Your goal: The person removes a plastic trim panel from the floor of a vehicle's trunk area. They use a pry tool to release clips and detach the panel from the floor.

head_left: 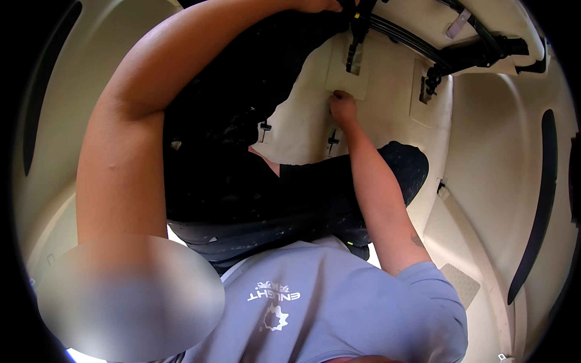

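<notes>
My left arm bends up and over to the top edge. My left hand (318, 5), partly cut off there, has its visible fingers curled in beside a black slotted bracket (358, 25); what they grip is hidden. In the middle, my right hand (343, 106) is closed like a fist against the cream panel (387, 107). It rests at the lower edge of a raised rectangular plate (338, 77), below the slot holding the bracket's lower end. Whether anything is inside that fist does not show.
Moulded cream walls curve round me, with a long dark strip (538, 199) on the right. Black rails (411, 42) cross the upper right, near a second slotted bracket (431, 81). Small black fittings (333, 141) stand on the panel. My bent, dark-clothed legs (242, 187) fill the middle.
</notes>
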Motion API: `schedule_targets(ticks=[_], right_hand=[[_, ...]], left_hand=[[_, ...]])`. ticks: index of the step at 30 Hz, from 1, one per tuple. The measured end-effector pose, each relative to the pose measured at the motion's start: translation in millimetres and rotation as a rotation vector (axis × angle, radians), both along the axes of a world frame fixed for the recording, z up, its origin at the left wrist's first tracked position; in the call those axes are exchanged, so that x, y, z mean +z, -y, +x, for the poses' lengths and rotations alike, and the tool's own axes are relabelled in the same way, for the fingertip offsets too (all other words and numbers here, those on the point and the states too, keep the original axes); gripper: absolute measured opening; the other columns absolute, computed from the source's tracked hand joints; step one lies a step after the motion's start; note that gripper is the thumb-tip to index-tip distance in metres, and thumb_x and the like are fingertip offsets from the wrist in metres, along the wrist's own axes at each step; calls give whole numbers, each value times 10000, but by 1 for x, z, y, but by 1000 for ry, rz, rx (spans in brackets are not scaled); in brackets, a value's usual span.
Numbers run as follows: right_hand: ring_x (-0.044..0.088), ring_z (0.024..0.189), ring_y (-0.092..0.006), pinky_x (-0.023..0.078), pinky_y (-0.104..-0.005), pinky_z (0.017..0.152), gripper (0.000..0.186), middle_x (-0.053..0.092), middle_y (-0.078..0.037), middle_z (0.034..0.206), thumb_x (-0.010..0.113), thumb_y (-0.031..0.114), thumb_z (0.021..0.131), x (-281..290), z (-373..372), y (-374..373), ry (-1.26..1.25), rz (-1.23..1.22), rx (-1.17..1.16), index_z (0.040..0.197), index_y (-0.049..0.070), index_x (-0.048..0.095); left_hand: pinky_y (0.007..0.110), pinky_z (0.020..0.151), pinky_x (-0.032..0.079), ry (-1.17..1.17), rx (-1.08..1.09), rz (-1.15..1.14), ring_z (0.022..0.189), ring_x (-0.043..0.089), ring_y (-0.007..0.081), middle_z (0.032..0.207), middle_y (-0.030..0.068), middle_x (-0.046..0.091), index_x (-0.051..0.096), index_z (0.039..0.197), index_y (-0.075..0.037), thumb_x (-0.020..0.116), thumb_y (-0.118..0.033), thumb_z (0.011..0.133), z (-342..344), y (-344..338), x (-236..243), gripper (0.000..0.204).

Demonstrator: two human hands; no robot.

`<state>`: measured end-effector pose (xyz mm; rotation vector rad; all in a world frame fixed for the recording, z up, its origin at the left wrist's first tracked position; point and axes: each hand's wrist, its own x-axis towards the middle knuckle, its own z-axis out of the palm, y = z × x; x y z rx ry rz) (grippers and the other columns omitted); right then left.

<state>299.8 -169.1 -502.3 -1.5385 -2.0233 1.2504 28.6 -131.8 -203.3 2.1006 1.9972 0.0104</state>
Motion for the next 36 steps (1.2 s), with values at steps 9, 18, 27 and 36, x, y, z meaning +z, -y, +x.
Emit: schedule_targets(ticks=[9, 18, 27, 36], right_hand=[[614, 1124, -381, 486, -432, 963, 386, 646, -247, 1184, 602, 243, 869, -32, 24, 18, 115, 88, 102, 1168, 9, 665], [652, 998, -381, 511, -431, 858, 347, 683, -234, 1042, 614, 196, 834, 11, 35, -4, -35, 114, -2, 1097, -23, 670], [648, 847, -393, 508, -438, 726, 217, 647, -246, 901, 575, 109, 846, 183, 146, 58, -226, 373, -273, 1015, -10, 640], [665, 708, -331, 522, -385, 677, 277, 656, -239, 798, 582, 107, 846, 216, 387, 205, 253, 642, -983, 1072, -25, 674]], left_hand=[[446, 878, 517, -107, 140, 383, 1075, 595, 383, 1112, 204, 593, 534, 1116, 4, 751, -401, 782, 44, 27, 18, 568], [448, 879, 511, -211, 100, 365, 1099, 579, 365, 1141, 195, 576, 505, 1127, -3, 714, -366, 830, 53, 8, 34, 514], [371, 755, 568, -396, 89, 269, 908, 697, 295, 994, 151, 693, 498, 1215, 59, 694, -425, 844, 71, -1, 16, 640], [344, 1071, 405, 124, 102, -141, 1308, 476, 379, 1350, 373, 465, 25, 1374, 284, 914, -377, 551, 50, -3, 10, 1380]])
